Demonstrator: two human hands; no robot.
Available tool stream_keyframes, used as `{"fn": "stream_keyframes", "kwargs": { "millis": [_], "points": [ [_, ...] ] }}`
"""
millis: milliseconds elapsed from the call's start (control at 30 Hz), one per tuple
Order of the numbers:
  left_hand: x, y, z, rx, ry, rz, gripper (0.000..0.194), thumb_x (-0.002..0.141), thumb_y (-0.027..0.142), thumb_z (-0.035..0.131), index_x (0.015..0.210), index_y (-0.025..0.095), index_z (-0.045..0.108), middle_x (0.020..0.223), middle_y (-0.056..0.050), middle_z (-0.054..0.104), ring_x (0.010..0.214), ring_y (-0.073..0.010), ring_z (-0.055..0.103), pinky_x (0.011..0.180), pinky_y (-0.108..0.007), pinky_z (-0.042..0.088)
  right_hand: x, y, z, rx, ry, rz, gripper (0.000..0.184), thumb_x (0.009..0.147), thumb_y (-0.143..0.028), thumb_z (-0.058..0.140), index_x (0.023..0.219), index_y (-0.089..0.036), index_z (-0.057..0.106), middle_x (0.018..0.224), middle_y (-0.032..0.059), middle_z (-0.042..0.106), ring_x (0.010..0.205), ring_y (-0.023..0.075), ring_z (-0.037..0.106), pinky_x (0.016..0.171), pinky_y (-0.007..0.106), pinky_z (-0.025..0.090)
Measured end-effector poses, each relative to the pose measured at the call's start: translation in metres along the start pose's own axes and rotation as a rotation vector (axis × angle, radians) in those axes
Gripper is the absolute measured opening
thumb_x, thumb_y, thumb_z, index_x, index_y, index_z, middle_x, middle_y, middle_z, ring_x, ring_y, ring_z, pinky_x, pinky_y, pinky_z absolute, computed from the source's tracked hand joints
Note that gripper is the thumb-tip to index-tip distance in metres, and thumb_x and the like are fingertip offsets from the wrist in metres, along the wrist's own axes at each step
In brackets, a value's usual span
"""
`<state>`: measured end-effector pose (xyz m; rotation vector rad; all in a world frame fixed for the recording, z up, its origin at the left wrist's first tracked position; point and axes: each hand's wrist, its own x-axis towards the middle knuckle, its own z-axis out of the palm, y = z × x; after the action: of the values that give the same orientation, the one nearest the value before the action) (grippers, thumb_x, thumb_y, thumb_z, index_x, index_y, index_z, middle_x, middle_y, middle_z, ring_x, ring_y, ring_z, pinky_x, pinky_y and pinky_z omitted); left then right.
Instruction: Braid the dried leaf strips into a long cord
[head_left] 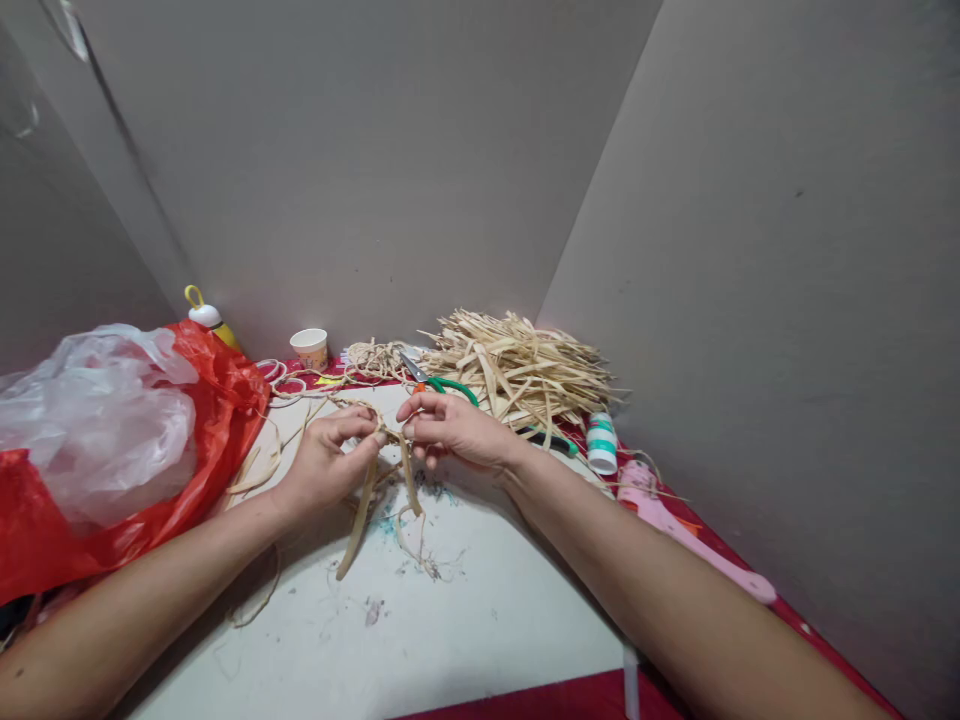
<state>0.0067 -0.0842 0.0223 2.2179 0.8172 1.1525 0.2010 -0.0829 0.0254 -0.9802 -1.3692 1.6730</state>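
Observation:
Near the middle of the white board point(480, 620), my left hand point(330, 465) pinches a loop of twisted straw cord between thumb and fingers. My right hand point(457, 432) is right beside it, fingertips closed on the same work. Two flat pale straw strips point(358, 525) hang down from between the hands toward the board. A thin frayed strand point(420, 555) trails below them. More of the cord runs off to the left behind my left hand. Exactly how the strips cross at my fingertips is hidden.
Behind my right hand lie green-handled scissors point(450, 387) and a big heap of dry straw strips point(517, 365). A paper cup point(310, 348) and coiled cord point(375, 357) stand farther back. Plastic bags point(105, 430) crowd the left; a white-green bottle point(601, 443) and pink tool point(697, 545) line the right.

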Motion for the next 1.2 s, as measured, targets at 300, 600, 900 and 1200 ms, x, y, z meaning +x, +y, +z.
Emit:
{"fn": "stream_keyframes", "kwargs": {
  "millis": [300,600,900,1200],
  "points": [
    [0.005,0.005,-0.004,-0.07,-0.133,-0.018,0.018,0.083,0.019,0.057,0.069,0.016,0.068,0.075,-0.002,0.06,0.075,-0.0125,0.055,0.072,-0.026,0.043,-0.002,-0.003,0.005,0.017,0.041,0.04,0.026,0.066,-0.014,0.063,0.09,-0.016,0.054,0.056,-0.0034,0.057,0.047,0.0078,0.053,0.039,0.016,0.042],
    [0.004,0.007,-0.001,-0.3,0.071,-0.285,0.012,0.077,0.021,0.065,0.067,0.016,0.071,0.074,-0.002,0.064,0.073,-0.0114,0.055,0.07,-0.024,0.042,-0.001,-0.005,0.003,0.066,0.027,0.034,0.021,0.069,-0.013,0.062,0.089,-0.017,0.054,0.055,-0.0039,0.056,0.046,0.0077,0.053,0.037,0.015,0.042],
    [0.015,0.004,-0.002,-0.869,0.23,-0.789,0.01,0.061,0.02,0.073,0.067,0.012,0.071,0.066,-0.001,0.065,0.06,-0.0083,0.056,0.056,-0.018,0.042,0.002,0.004,0.008,-0.102,0.055,-0.137,0.014,0.07,-0.009,0.059,0.081,-0.017,0.059,0.065,-0.0026,0.06,0.049,0.0063,0.052,0.042,0.017,0.044],
    [0.014,0.002,-0.003,-0.837,0.17,-0.657,0.015,0.067,0.021,0.073,0.057,0.013,0.067,0.05,0.003,0.055,0.047,-0.0036,0.045,0.048,-0.015,0.037,-0.003,-0.001,0.013,-0.19,0.021,-0.13,0.019,0.07,-0.028,0.069,0.083,-0.014,0.07,0.074,0.0041,0.068,0.064,0.0116,0.061,0.054,0.022,0.051]
  ]
}}
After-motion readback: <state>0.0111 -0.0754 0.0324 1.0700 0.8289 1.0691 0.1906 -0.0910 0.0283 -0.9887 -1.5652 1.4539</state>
